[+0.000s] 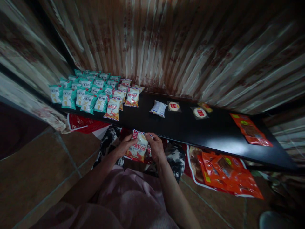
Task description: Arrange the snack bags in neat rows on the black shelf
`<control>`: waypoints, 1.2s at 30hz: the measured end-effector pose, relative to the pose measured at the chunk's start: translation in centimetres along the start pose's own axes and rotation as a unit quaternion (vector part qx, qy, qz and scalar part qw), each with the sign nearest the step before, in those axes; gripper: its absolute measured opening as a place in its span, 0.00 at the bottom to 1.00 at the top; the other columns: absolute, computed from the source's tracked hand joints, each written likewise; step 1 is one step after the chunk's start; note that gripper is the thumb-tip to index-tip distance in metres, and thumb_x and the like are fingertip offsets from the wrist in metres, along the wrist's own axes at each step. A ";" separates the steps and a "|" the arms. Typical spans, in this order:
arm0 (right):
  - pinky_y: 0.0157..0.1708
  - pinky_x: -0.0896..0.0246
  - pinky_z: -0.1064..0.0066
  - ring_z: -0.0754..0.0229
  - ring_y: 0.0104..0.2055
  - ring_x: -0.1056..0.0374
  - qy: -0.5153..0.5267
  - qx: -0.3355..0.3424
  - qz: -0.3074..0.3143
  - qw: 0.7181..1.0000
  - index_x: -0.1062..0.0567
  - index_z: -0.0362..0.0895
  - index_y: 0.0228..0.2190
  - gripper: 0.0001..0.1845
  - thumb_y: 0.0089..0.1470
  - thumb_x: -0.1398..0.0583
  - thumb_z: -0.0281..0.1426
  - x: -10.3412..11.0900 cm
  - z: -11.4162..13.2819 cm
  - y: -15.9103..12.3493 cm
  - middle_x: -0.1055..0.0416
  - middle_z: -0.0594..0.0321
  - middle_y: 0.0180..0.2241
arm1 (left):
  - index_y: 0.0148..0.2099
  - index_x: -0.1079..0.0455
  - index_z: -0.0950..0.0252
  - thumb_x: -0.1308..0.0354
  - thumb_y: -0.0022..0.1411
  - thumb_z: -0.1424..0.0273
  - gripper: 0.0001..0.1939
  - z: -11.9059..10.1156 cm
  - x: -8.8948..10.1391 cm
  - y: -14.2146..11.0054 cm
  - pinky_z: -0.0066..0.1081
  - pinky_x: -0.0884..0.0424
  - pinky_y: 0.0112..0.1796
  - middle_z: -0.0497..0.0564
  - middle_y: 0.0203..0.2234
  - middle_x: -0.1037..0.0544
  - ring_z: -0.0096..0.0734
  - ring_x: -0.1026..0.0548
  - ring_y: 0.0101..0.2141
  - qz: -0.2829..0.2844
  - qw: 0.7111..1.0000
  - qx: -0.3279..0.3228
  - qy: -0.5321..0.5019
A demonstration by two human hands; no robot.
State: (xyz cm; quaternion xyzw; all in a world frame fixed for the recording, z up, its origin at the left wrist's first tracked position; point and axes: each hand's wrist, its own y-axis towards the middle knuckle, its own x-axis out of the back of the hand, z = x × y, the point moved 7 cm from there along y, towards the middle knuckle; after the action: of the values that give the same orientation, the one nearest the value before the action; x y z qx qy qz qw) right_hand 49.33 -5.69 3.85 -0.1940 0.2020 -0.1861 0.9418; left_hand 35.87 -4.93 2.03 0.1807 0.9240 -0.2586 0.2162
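Between my two hands, over my lap, is a snack bag [138, 147] with a striped top edge and orange and red print, its front facing up. My left hand [126, 144] grips its left side with the thumb on the front. At its upper right corner, my right hand [155, 145] has its fingers closed on the edge. Similar striped snack bags [112, 108] stand in a group on the black table [140, 122], just beyond my left hand. Beside them, farther left, are rows of teal snack bags [88, 102].
A pale bag [158, 108], round packaged items [174, 106] and an orange packet [250, 128] lie along the table. Below its front edge are a red basket [79, 121] at left and another basket [190, 159] holding orange packets [226, 171] at right. A curtain [166, 47] hangs behind.
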 end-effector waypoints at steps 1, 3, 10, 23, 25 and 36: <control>0.21 0.43 0.73 0.66 0.18 0.39 0.000 0.003 -0.003 1.000 0.27 0.44 0.22 0.19 0.27 0.29 0.41 -0.1 0.0 0.0 0.31 0.71 0.16 | 0.52 0.32 0.64 0.32 0.45 0.58 0.33 -0.1 0.1 0.1 0.34 0.29 0.38 0.53 0.35 0.20 0.40 0.22 0.36 -0.009 1.000 -0.004 0.002; 0.20 0.44 0.74 0.66 0.17 0.39 -0.004 0.011 -0.007 1.000 0.26 0.44 0.22 0.18 0.27 0.29 0.40 -0.2 0.1 -0.1 0.31 0.71 0.16 | 0.49 0.30 0.65 0.32 0.44 0.56 0.31 -0.2 0.5 0.2 0.33 0.29 0.37 0.53 0.33 0.20 0.39 0.22 0.34 -0.039 0.999 -0.015 0.008; 0.19 0.44 0.74 0.66 0.17 0.39 0.021 0.017 -0.051 0.998 0.27 0.45 0.20 0.17 0.27 0.29 0.39 -0.4 -0.2 0.2 0.32 0.72 0.15 | 0.43 0.27 0.67 0.35 0.46 0.52 0.27 -0.1 1.0 0.8 0.33 0.29 0.36 0.54 0.32 0.20 0.37 0.22 0.32 -0.098 0.994 -0.032 0.021; 0.22 0.39 0.70 0.60 0.20 0.32 0.028 0.019 -0.061 0.998 0.30 0.45 0.21 0.19 0.27 0.30 0.40 -1.7 0.4 1.9 0.31 0.71 0.15 | 0.52 0.31 0.64 0.34 0.50 0.58 0.29 0.5 1.0 -0.2 0.35 0.28 0.41 0.56 0.40 0.21 0.39 0.22 0.38 -0.011 1.000 0.005 -0.012; 0.22 0.39 0.70 0.60 0.21 0.32 0.015 0.016 -0.055 0.998 0.30 0.46 0.22 0.19 0.28 0.30 0.41 -2.0 0.3 2.2 0.31 0.71 0.15 | 0.50 0.31 0.65 0.33 0.49 0.59 0.28 0.7 1.4 0.0 0.36 0.28 0.41 0.56 0.40 0.21 0.39 0.22 0.37 -0.019 1.000 0.004 -0.010; 0.27 0.36 0.72 0.60 0.29 0.30 -0.069 -0.035 0.046 0.996 0.26 0.46 0.34 0.24 0.38 0.35 0.49 -2.8 -1.9 0.6 0.24 0.65 0.30 | 0.47 0.29 0.66 0.34 0.48 0.55 0.27 -1.0 4.4 1.1 0.37 0.27 0.39 0.57 0.39 0.21 0.41 0.22 0.36 -0.166 0.985 -0.043 -0.015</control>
State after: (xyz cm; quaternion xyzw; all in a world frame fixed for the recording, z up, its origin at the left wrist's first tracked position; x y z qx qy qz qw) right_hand 46.21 -4.55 2.89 -0.2293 0.1520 -0.1213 0.9537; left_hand 32.37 -2.56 0.21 0.0114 0.9481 -0.2535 0.1918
